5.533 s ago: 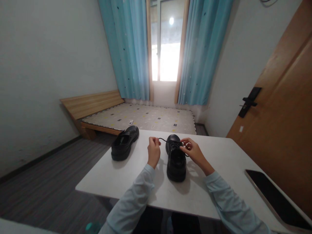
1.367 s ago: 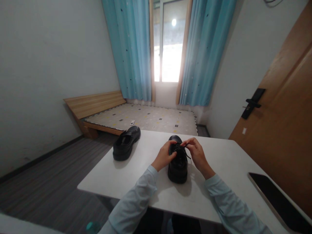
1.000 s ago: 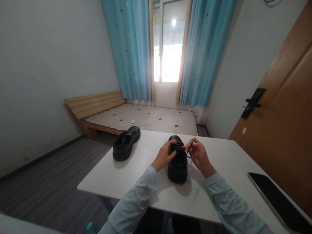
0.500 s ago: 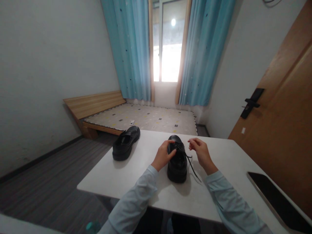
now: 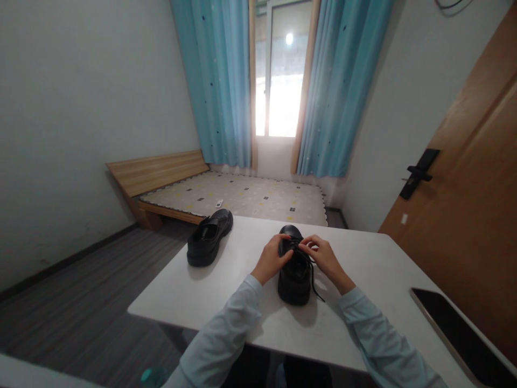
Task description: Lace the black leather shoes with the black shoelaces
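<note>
A black lace-up shoe point(image 5: 294, 283) stands on the white table point(image 5: 242, 242), its toe pointing away from me. My left hand point(image 5: 273, 257) grips the left side of the shoe near the laces, thumb and fingers on its upper. From the right, my right hand point(image 5: 323, 257) reaches over the lacing with its fingertips pinched together; what lies between them is too small to make out. A loose black lace point(image 5: 317, 288) hangs down the shoe's right side onto the table. The second black shoe point(image 5: 208, 240) rests near the table's left edge, untouched.
A dark-screened tablet or phone point(image 5: 460, 334) lies at the table's right edge. Behind the table is a bed point(image 5: 242, 194) with a small white item point(image 5: 219, 203) on it. A wooden door point(image 5: 464, 188) stands to the right.
My right hand has moved left onto the shoe's lacing, its fingers closing there. The loose lace has shifted closer to the shoe. My left hand stays in place.
</note>
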A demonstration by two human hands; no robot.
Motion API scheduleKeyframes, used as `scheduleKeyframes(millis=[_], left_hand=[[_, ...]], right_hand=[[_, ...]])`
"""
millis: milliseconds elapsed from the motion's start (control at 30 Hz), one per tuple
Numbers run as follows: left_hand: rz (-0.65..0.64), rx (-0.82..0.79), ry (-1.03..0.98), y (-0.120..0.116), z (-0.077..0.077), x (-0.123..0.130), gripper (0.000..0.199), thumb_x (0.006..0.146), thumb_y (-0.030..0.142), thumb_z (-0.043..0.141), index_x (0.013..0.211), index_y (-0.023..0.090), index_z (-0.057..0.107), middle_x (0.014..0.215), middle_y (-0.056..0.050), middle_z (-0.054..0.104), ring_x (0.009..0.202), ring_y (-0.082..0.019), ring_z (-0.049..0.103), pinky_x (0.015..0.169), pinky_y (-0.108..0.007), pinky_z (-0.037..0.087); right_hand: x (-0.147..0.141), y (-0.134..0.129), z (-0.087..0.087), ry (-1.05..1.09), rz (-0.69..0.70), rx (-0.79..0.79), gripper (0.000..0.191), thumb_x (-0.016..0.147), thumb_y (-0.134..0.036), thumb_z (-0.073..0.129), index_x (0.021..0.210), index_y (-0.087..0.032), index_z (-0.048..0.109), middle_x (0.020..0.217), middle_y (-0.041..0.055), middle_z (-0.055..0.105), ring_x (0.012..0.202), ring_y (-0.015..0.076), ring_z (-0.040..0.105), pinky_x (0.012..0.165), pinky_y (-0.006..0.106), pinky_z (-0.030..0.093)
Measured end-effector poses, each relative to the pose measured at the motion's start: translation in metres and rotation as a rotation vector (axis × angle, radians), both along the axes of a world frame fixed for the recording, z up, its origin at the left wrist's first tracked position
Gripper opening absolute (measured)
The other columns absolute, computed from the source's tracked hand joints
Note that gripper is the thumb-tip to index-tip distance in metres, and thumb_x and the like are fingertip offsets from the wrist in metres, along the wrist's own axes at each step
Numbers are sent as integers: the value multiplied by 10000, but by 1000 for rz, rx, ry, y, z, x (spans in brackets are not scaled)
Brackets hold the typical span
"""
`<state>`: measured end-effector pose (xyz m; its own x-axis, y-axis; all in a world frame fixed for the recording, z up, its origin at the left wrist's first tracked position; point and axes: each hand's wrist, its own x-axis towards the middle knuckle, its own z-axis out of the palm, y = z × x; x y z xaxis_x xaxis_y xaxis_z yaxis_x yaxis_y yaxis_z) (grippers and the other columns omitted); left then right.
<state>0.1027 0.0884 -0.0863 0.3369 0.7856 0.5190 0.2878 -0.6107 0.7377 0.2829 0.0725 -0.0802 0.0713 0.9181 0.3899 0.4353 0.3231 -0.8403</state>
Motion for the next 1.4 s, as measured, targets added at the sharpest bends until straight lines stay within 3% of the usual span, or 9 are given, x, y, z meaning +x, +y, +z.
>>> scheduleKeyframes(millis=[367, 700, 900, 1100, 1167, 1300, 1400], left_hand=[[-16, 0, -1, 2, -2, 2, 338, 714, 107, 590, 1041, 176, 545, 1091, -80, 598, 1088, -215, 539, 995, -415, 397], [-37, 3, -14, 0, 1, 1, 332, 710, 90, 578, 1030, 171, 543, 1089, -83, 595, 1093, -215, 534, 995, -407, 396], [-49, 10, -10, -1, 1, 2, 331, 711, 92, 578, 1029, 177, 546, 1095, -80, 590, 1107, -221, 525, 1005, -409, 386], [-57, 9, -4, -2, 0, 2, 331, 711, 93, 577, 1029, 178, 547, 1095, -84, 587, 1107, -226, 526, 995, -404, 393], [-59, 12, -6, -1, 0, 2, 328, 717, 98, 576, 1033, 178, 545, 1098, -87, 584, 1106, -225, 525, 995, -404, 392], [-66, 12, -11, -2, -1, 3, 330, 721, 95, 570, 1038, 182, 542, 1108, -83, 578, 1114, -220, 518, 1003, -403, 384], [-65, 9, -8, -2, 0, 3, 326, 715, 92, 570, 1028, 179, 547, 1096, -82, 582, 1105, -220, 521, 998, -404, 388]], right_hand=[[-1, 4, -5, -60, 43, 58, 212, 753, -386, 600, 704, -180, 607, 827, 40, 571, 733, 160, 556, 644, 294, 465], [-8, -1, -3, -308, -139, 221, 112, 817, -272, 509, 759, -192, 562, 787, 57, 591, 784, 216, 522, 736, 358, 390], [-11, -3, 0, -229, -165, 203, 123, 811, -275, 506, 731, -193, 550, 738, 39, 579, 732, 200, 533, 698, 331, 388], [-8, -3, 9, 111, 26, 115, 186, 793, -369, 577, 775, -185, 557, 682, 16, 603, 688, 176, 576, 702, 321, 439], [-5, -4, 13, 160, 22, 105, 237, 775, -411, 601, 817, -178, 585, 736, 34, 630, 712, 178, 584, 705, 324, 449], [5, -4, 15, 53, -79, 116, 301, 707, -452, 660, 841, -183, 637, 848, 57, 649, 745, 181, 567, 744, 354, 455], [9, -2, 10, -68, -48, 75, 285, 670, -433, 688, 811, -188, 658, 865, 60, 639, 745, 184, 562, 728, 356, 460]])
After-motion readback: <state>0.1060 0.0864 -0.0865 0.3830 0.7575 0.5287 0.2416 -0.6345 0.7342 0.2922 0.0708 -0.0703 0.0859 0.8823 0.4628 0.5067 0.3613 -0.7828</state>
